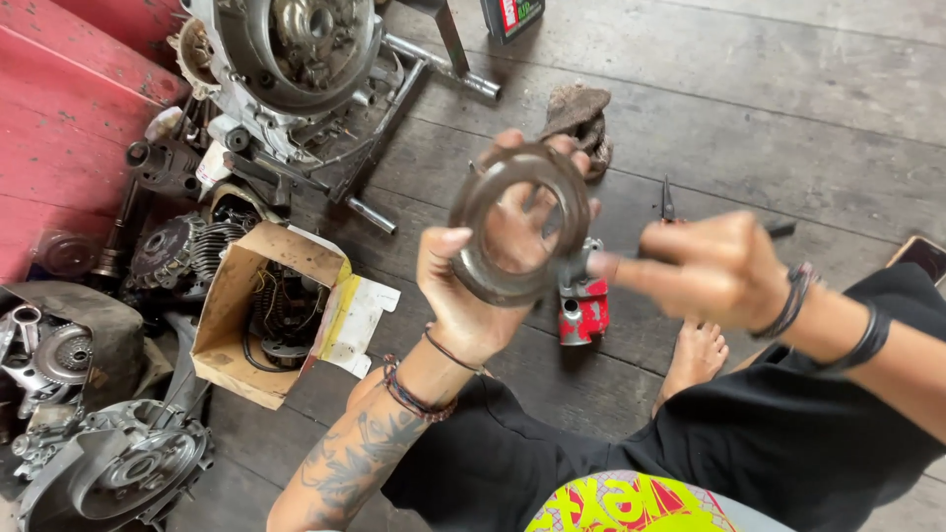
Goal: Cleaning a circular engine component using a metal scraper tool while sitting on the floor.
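Landmark: open cardboard box (258,310) on plank floor (788,108). Metal ring (520,225) held up right of box, face toward camera. Left hand (483,286) clamps its lower rim. Right hand (711,268), blurred, fist-like, forefinger at ring's right edge; contents unclear.

Left hand (473,286) raised, fingers curled — right hand (705,268) blurred

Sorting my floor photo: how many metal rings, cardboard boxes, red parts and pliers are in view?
Metal ring: 1, held by left hand
Cardboard box: 1
Red part: 1
Pliers: 1
Total: 4
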